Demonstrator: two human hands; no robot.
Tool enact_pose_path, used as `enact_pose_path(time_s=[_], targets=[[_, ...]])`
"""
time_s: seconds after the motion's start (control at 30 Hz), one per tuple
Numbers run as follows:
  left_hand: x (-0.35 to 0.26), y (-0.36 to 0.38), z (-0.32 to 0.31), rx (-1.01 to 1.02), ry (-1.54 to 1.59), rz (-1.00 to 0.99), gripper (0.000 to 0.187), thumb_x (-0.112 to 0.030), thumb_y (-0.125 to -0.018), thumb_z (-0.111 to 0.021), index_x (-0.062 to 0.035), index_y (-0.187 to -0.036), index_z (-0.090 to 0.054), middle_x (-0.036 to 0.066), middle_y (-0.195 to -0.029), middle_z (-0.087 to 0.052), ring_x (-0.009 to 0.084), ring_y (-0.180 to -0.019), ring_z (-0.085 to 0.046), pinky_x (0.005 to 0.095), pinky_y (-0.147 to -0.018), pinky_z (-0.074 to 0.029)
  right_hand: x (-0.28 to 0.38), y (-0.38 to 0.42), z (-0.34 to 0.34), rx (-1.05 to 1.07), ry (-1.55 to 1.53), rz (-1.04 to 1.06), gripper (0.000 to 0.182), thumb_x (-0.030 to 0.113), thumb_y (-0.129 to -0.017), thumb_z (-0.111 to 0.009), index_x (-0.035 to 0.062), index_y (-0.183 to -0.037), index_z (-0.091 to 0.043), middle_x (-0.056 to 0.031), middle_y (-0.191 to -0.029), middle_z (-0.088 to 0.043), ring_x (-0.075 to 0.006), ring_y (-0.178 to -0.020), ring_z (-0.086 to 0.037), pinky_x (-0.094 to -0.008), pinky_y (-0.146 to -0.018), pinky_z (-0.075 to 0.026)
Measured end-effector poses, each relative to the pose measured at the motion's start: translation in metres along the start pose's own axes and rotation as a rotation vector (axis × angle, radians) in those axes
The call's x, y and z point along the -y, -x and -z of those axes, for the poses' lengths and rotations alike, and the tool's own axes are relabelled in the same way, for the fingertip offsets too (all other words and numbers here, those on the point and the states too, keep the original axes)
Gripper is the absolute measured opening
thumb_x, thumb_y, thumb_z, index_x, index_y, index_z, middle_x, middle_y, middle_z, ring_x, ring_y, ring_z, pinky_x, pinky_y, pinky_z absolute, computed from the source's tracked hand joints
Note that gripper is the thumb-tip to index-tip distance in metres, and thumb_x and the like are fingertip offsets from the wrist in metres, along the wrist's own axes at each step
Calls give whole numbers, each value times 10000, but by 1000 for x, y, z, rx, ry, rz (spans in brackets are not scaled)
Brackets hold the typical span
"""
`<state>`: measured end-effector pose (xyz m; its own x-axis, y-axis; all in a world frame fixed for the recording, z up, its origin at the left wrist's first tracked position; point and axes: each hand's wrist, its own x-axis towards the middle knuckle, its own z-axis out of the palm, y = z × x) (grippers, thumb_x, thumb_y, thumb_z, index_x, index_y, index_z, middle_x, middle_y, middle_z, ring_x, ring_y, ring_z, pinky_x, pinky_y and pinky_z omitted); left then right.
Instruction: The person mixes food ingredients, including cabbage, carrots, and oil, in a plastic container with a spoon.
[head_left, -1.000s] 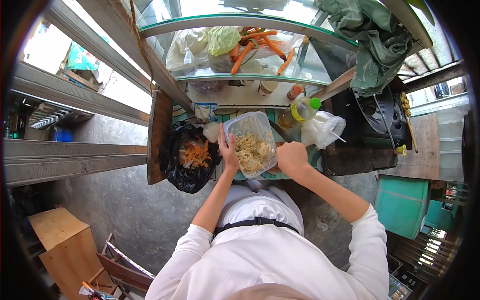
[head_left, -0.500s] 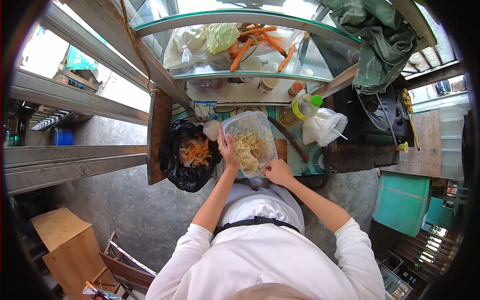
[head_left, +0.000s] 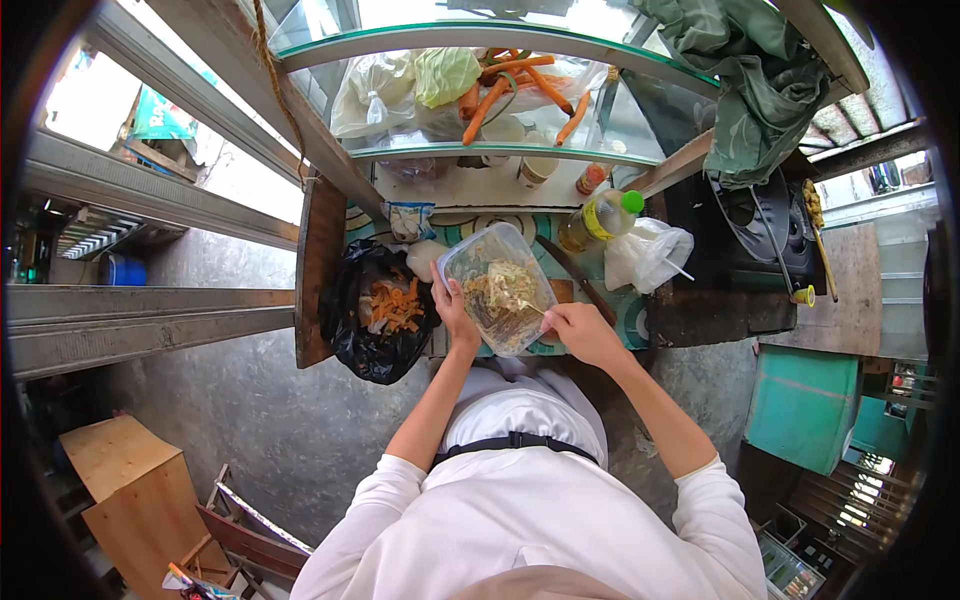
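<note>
Beyond your hands stands the glass case (head_left: 500,154), with the counter (head_left: 628,322) running beneath your grip. Well off past your right hand (head_left: 585,333) sits the stove (head_left: 765,235), and a green cloth (head_left: 765,120) hangs farther up on that side. Just beside your left hand (head_left: 455,315), on its outer side, the black bag (head_left: 370,360) holds orange scraps (head_left: 396,305).

The tub (head_left: 465,260) lies between your hands, tilted, its open top facing you. Your left hand is open, fingers fairly straight and flat against the tub's side. The mix (head_left: 500,290) fills part of the tub, right between your two grips.

Past your right hand are the white bag (head_left: 640,260) and, next to it, the oil bottle (head_left: 598,222), leaning. The cabbage (head_left: 447,77) and carrots (head_left: 490,105) sit in the case, well beyond both hands. The knife (head_left: 592,295) lies just beyond your right fingers. Your right hand is closed, pinching the thin utensil (head_left: 535,310); its far end is hidden in the mix.
</note>
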<state>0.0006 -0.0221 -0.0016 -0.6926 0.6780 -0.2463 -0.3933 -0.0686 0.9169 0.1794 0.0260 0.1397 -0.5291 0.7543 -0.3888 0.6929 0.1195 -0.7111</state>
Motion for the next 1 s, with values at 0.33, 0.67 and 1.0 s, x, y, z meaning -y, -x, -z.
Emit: enact_pose_path(time_s=[0.33, 0.67, 1.0], targets=[[-5, 7, -12, -63, -79, 72, 662, -471, -947, -454, -107, -1463, -255, 80, -1252, -346, 184, -1044, -412, 321, -931, -339, 22, -1, -30, -147, 790, -3, 91, 91, -755, -565, 48, -800, -631, -136, -666, -651, -300, -647, -675, -393, -558, -541], [-1, 7, -25, -21, -253, 1, 641, -467, -951, -448, -102, -1451, -283, 82, -1243, -344, 196, -1120, -423, 321, -965, -329, 15, -12, -66, 180, 665, 138, 132, 96, -712, -578, 14, -677, -676, -176, -693, -656, -315, -647, -671, -415, -559, -536], [4, 1, -11, 4, -50, 104, 632, -446, -950, -459, -107, -1452, -277, 133, -1321, -310, 266, -1230, -370, 368, -997, -339, 34, -9, 8, 137, 627, -28, 150, 107, -716, -591, 5, -768, -688, -200, -806, -669, -318, -723, -677, -416, -610, -541]])
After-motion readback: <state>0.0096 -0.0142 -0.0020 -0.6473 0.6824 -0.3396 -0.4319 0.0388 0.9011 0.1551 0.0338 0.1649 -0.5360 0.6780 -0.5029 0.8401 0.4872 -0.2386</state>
